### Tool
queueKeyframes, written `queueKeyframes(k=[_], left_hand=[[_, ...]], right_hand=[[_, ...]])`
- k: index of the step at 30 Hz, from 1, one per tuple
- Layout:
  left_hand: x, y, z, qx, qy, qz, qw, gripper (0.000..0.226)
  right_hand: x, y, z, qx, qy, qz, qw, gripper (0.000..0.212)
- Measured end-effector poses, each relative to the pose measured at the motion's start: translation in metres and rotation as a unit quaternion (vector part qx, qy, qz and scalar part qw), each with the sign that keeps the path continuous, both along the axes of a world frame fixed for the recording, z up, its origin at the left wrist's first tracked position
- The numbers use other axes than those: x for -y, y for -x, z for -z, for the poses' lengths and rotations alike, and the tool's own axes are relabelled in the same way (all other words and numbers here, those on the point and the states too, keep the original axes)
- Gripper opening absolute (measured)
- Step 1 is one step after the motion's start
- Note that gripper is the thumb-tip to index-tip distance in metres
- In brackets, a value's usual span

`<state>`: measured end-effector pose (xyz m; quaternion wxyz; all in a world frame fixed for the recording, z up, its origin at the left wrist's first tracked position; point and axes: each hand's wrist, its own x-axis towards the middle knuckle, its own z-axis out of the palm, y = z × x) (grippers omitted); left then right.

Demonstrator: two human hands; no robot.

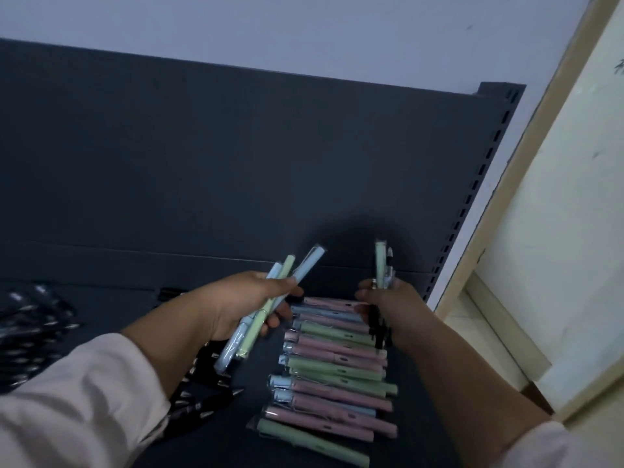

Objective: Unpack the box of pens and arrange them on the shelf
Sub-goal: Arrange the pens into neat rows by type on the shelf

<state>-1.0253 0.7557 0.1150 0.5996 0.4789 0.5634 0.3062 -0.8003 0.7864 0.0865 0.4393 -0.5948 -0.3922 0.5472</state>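
In the head view, the only one, much of the arranging looks already done, but it is not finished. A row of pastel pens (pixel 334 366) in pink, green and light blue lies on the dark shelf (pixel 118 309). The pens are side by side and partly overlap, and the row runs from the near edge back toward the grey back panel (pixel 236 163). Just left of the far end of this row, the left hand (pixel 236 298) has its fingers curled round three pens (pixel 283 275), two light blue and one green, held slanted above the shelf. Just right of the same far end, the right hand (pixel 391 305) grips a small bundle of pens (pixel 381 265). The bundle stands almost upright, with a green pen and some darker ones in it; I cannot count them exactly. Further left of the row, many black pens (pixel 33 332) already lie on the shelf, and more of them (pixel 202 393) show under the left forearm. The slotted upright (pixel 472 204) of the shelf rises to the right of the row. The box itself is not visible, so I cannot tell how many pens are still packed. I judge that at least the pens in both hands must still be laid down, probably at the far end of the row, and the overlapping pens may need some straightening.
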Motion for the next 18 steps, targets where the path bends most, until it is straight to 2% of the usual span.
queueKeyframes(k=[3,6,12,16,18], left_hand=[[0.003,0.001,-0.002,-0.001,0.004,0.026,1.000,0.029],[0.008,0.002,-0.005,-0.035,-0.007,0.055,0.998,0.026],[0.008,0.012,-0.005,-0.072,0.003,0.091,0.993,0.029],[0.001,0.018,0.002,-0.125,-0.061,0.063,0.988,0.030],[0.000,0.019,0.001,-0.118,-0.085,0.065,0.987,0.027]], right_hand=[[0.010,0.023,-0.016,-0.104,-0.015,-0.056,0.993,0.010],[0.016,0.040,-0.025,-0.144,-0.040,-0.080,0.986,0.015],[0.024,0.055,-0.028,-0.129,-0.064,-0.073,0.987,0.012],[0.027,0.058,-0.027,-0.121,-0.065,-0.061,0.989,0.009],[0.029,0.060,-0.027,-0.110,-0.066,-0.061,0.990,0.010]])
